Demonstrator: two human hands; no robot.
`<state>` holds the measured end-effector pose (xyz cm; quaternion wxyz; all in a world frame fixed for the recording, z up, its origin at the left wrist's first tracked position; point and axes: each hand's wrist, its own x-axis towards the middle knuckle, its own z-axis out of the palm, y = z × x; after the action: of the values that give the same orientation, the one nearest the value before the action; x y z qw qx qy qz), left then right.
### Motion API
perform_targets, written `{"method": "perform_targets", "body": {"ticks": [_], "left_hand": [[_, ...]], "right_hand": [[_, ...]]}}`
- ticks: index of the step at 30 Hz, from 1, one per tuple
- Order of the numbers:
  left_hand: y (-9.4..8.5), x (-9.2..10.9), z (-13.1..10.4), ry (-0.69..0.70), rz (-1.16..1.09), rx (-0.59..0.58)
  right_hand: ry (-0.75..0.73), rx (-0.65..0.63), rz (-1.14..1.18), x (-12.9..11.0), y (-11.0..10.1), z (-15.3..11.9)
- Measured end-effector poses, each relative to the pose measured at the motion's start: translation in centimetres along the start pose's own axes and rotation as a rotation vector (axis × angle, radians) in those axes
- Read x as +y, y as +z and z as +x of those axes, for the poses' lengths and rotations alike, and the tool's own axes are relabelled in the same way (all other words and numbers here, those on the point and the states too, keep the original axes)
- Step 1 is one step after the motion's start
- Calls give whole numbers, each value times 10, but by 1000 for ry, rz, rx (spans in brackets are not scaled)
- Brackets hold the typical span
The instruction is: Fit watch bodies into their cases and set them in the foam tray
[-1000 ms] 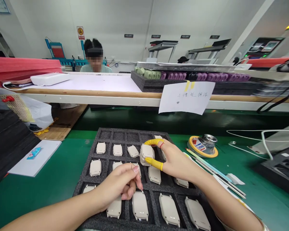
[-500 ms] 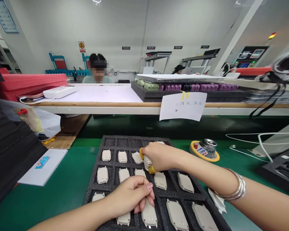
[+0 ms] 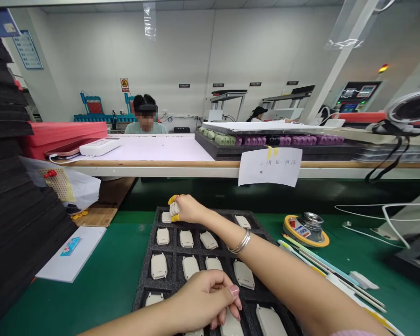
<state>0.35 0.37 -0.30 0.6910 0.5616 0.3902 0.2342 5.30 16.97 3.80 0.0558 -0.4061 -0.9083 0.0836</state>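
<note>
My right hand (image 3: 186, 209), with yellow finger cots on its fingertips, reaches to the far left corner of a black foam tray (image 3: 140, 280). It is closed on a small stack of white watch cases (image 3: 175, 208). Directly beside the stack, another watch case (image 3: 166, 217) sits in the corner compartment. Over the near part of the tray hovers or rests my left hand (image 3: 210, 298), fingers loosely curled and thumb laid over them, with nothing visible inside. Several watch cases (image 3: 163, 236) lie singly in the compartments; my hands and forearms hide some.
Right of the tray stand a yellow-rimmed tape roll (image 3: 306, 231) and long thin sticks (image 3: 336, 270). Black foam sheets (image 3: 21, 210) are piled at the left near a white board (image 3: 72, 254). A shelf edge (image 3: 182, 171) crosses behind, and a person (image 3: 145, 116) sits beyond it.
My right hand has moved left along the tray's far side with the stack, from the second row to the far left corner. My left hand keeps its pose. The view has tilted up slightly.
</note>
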Motion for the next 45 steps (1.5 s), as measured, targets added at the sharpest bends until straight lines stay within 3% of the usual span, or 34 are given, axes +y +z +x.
{"method": "perform_targets", "body": {"ticks": [8,14,19,22,27,32,40,45], "left_hand": [[1,0,-1,5,44,-7],[1,1,-2,-1,81,-17],[1,3,-4,-4,105,-14],[1,3,-5,-6,122,-15],[1,3,-5,-10,149,-16],[2,3,-5,3,185,-11],[1,3,-9,22,241,1],[1,3,-9,31,277,-26]], "right_hand": [[115,-38,41,36,-8,-17],[177,54,51,65,-10,-36],[129,69,116,84,-5,-57],[145,146,137,93,-3,-70],[218,247,98,105,14,-101],[209,221,80,95,35,-117],[81,161,140,45,39,-95],[44,107,179,26,27,-140]]}}
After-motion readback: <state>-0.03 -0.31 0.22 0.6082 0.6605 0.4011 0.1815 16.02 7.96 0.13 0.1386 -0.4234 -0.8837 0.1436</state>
